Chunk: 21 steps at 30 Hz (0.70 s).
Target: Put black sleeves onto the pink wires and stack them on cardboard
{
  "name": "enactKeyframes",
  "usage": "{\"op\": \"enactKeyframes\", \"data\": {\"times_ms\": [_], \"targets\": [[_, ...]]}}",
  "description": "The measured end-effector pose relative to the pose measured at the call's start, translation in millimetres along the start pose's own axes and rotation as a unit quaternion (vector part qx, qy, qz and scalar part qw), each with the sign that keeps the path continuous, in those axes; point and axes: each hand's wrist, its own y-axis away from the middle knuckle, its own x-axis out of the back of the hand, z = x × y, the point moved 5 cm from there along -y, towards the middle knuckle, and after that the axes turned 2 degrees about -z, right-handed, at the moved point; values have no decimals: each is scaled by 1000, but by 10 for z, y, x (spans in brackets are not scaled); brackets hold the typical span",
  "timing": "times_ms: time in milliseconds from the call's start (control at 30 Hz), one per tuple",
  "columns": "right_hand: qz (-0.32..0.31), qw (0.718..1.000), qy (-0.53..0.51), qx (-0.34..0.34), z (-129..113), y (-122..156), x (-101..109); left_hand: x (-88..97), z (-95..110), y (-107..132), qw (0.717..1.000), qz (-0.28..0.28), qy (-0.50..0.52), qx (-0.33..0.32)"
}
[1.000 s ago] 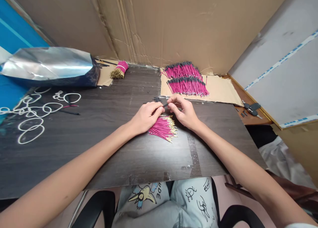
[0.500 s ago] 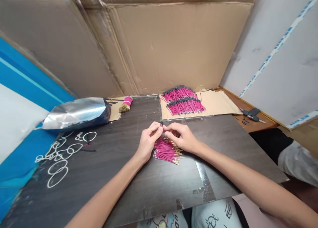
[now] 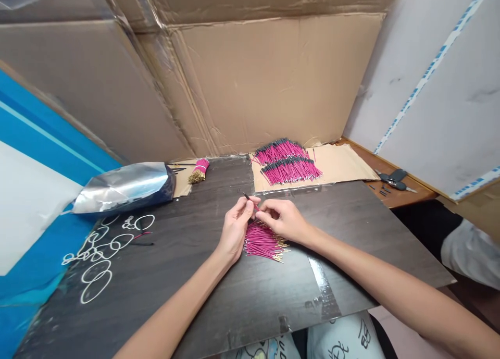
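Note:
Over the dark tabletop, my left hand [image 3: 235, 227] pinches a short black sleeve [image 3: 246, 196] between thumb and fingers. Close beside it my right hand [image 3: 284, 218] is closed on a thin pink wire [image 3: 256, 208], whose end meets the left fingertips. How far the wire sits inside the sleeve is hidden by the fingers. Just below both hands lies a loose pile of pink wires [image 3: 261, 240] with gold-coloured tips toward the right. Farther back, two rows of pink wires with black ends [image 3: 291, 170] rest on a flat cardboard piece [image 3: 344, 163].
A silver bag [image 3: 125, 187] and a tied bundle of pink wires [image 3: 199, 170] stand at the back left. Pale rubber bands [image 3: 96, 275] lie near the left edge. Black-handled cutters [image 3: 394, 179] rest at the right. A cardboard wall [image 3: 273, 83] closes off the back.
The black sleeve has tilted from upright to leaning left, and the pink wire shows more between my hands. The whole view has shifted slightly.

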Motion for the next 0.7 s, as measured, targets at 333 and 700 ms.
{"op": "enactKeyframes", "data": {"times_ms": [333, 700], "targets": [[8, 1000, -11, -7, 3, -26, 42, 77, 85, -11, 989, 46, -124, -71], [208, 963, 127, -117, 557, -123, 876, -65, 163, 56, 852, -55, -476, -210]]}}
